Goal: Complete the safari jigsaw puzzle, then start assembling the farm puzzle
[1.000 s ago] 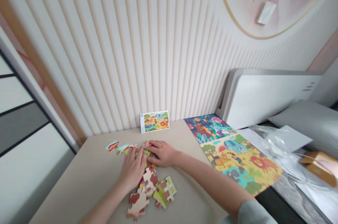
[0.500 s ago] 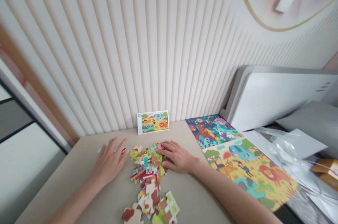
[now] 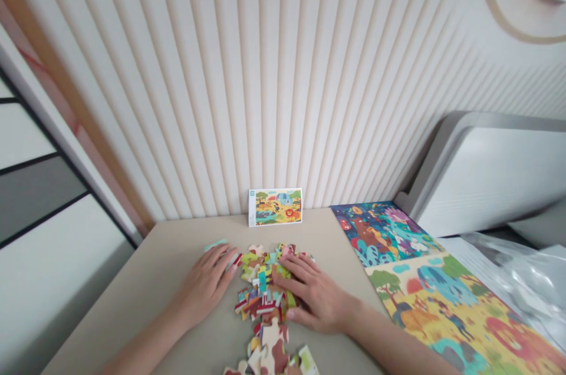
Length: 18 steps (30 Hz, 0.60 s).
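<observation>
A heap of loose colourful puzzle pieces (image 3: pixel 260 289) lies on the beige table (image 3: pixel 150 298) between my hands. My left hand (image 3: pixel 204 285) rests flat on the table at the heap's left edge, fingers stretched out and touching the nearest pieces. My right hand (image 3: pixel 316 295) lies flat on the heap's right side, fingers spread over the pieces. Neither hand grips anything. More pieces in brown and cream (image 3: pixel 269 351) trail toward me at the bottom edge.
A small reference picture card (image 3: pixel 275 207) leans against the ribbed wall (image 3: pixel 265 68). A finished blue puzzle (image 3: pixel 382 232) and a larger yellow one (image 3: pixel 455 310) lie at the right. A white bed headboard (image 3: pixel 490 174) and clear plastic wrap (image 3: pixel 526 280) are further right.
The left hand has slid back right against the heap. The right hand has moved down over the pieces. The view has shifted left and nearer.
</observation>
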Available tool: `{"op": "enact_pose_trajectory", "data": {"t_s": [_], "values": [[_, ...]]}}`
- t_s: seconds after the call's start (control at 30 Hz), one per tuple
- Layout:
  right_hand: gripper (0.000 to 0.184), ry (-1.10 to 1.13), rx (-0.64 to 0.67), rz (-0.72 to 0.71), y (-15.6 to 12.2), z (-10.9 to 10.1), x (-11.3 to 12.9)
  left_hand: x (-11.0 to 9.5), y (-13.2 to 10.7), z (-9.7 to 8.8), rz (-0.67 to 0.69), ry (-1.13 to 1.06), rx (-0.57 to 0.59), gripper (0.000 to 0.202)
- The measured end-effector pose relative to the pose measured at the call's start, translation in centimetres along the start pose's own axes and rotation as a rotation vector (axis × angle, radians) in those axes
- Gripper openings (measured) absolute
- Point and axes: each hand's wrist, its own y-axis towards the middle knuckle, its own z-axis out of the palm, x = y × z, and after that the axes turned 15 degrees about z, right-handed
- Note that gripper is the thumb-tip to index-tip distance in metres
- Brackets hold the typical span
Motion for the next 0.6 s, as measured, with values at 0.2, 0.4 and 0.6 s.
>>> {"op": "enact_pose_trajectory", "data": {"t_s": [0.2, 0.4, 0.6], "values": [[0.064, 0.005, -0.014, 0.004, 0.4, 0.1, -0.2, -0.8, 0.4, -0.7, 0.031, -0.021, -0.001, 0.04], [0.066, -0.007, 0.034, -0.021, 0.7, 0.4, -0.6, -0.9, 0.6, -1.1, 0.076, 0.0, 0.008, 0.036], [0.066, -0.011, -0.002, -0.033, 0.8, 0.8, -0.8, -0.9, 0.7, -1.1, 0.1, 0.012, -0.021, 0.035]]}}
